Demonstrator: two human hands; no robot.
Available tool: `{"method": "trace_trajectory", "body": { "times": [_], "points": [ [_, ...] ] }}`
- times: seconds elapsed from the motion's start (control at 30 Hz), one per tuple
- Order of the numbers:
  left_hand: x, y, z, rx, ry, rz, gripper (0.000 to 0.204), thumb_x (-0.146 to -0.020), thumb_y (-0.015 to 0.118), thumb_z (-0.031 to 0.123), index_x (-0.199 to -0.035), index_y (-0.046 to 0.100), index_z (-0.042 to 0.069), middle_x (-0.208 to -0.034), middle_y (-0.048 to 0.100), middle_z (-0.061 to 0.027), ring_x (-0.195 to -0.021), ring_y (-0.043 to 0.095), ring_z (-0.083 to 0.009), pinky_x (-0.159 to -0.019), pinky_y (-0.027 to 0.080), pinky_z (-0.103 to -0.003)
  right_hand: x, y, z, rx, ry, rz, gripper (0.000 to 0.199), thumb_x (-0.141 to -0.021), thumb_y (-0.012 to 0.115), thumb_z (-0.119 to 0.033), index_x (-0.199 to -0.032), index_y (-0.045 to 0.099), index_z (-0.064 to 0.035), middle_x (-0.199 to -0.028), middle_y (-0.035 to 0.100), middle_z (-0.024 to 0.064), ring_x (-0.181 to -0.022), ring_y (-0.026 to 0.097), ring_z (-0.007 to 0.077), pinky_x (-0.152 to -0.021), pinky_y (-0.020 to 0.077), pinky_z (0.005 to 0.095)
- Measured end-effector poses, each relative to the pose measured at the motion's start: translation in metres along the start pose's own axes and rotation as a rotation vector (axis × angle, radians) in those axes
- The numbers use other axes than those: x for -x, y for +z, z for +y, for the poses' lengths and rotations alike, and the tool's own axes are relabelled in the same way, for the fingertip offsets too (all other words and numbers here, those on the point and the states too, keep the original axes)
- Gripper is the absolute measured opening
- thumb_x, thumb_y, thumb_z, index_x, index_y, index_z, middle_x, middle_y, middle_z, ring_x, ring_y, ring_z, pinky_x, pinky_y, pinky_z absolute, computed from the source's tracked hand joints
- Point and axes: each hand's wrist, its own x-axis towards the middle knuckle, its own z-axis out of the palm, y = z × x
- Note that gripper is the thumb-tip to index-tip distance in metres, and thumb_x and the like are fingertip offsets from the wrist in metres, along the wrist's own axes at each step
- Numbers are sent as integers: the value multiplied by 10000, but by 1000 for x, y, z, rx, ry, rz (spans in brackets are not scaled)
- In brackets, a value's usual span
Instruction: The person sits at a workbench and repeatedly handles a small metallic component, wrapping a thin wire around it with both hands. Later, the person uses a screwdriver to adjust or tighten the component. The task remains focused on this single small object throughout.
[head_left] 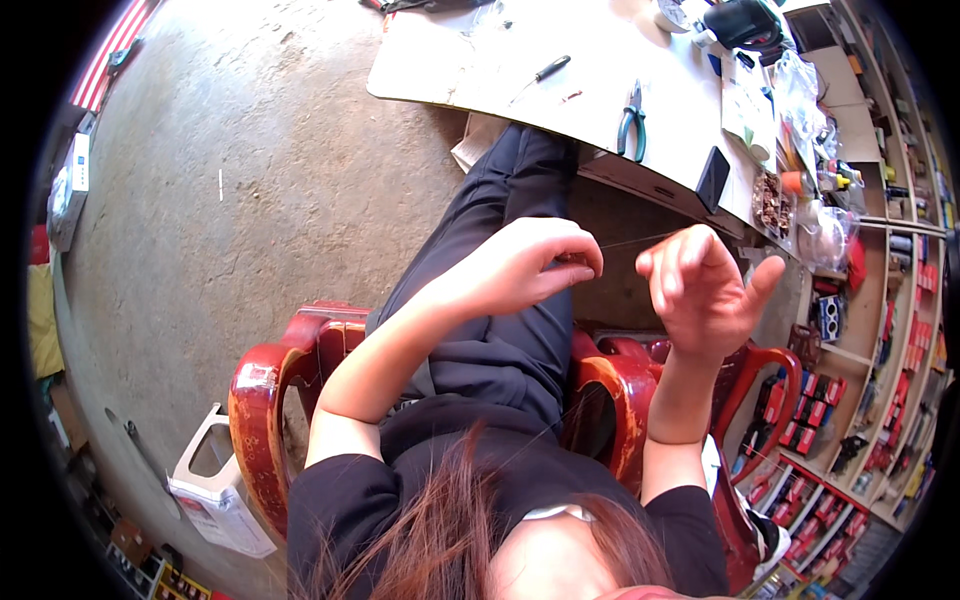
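Note:
Above my lap, my left hand (pixel 525 262) has its fingers curled over toward the thumb. Whatever lies between those fingertips is too small to make out. A faint thin strand (pixel 630 241) seems to stretch from near this hand toward the other one. My right hand (pixel 700 285) is raised palm toward me, with the thumb spread out and the fingers partly bent and apart. No object shows in its palm. Beyond the hands, pliers (pixel 632 125) with dark green handles lie on the white table (pixel 450 65), and a black-handled screwdriver (pixel 550 69) lies farther back.
I sit in a red wooden armchair (pixel 262 400). A black phone (pixel 712 180) stands out at the table's near edge, beside a box of small brown pieces (pixel 772 205). Shelves (pixel 905 330) full of goods line the right. A white plastic container (pixel 220 500) stands at the left.

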Motion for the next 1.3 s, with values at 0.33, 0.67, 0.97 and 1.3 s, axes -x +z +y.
{"method": "trace_trajectory", "body": {
  "times": [0.33, 0.67, 0.97, 1.3],
  "points": [
    [-1, 1, 13, 181, -155, 32, 163, -915, 556, 67, -1062, 597, 10, -876, 683, -95, -837, 665, -178, -773, 510, -295, -4, 8, 8, 423, -124, -44, 1059, -849, 357, -776, -1416, 268, 114, -1440, 354, 299, -1336, 388, 375, -1152, 200, 436],
    [-2, 0, 19, 26, -19, 80, 213, -878, 626, 93, -1074, 603, 13, -948, 685, -128, -885, 676, -264, -792, 512, -338, -11, 24, 14, 1363, -273, -119, 468, -784, 545, 65, -1249, 540, 10, -1266, 583, 172, -1191, 555, 297, -1082, 356, 440],
    [0, 0, 24, 117, -85, 187, 268, -847, 681, 63, -1083, 570, -1, -942, 677, -129, -881, 675, -206, -784, 512, -311, -13, 16, 23, 1696, -423, -171, 481, -768, 537, 97, -1239, 539, -1, -1254, 589, 154, -1125, 590, 309, -1030, 427, 445],
    [-1, -3, 22, 10, 34, 306, 214, -803, 712, 52, -999, 639, 7, -779, 605, -71, -690, 584, -139, -659, 477, -272, -16, 19, 17, 1835, -495, -213, 400, -792, 569, 59, -1190, 572, 8, -1189, 627, 136, -1083, 620, 282, -967, 488, 415]
  ]
}}
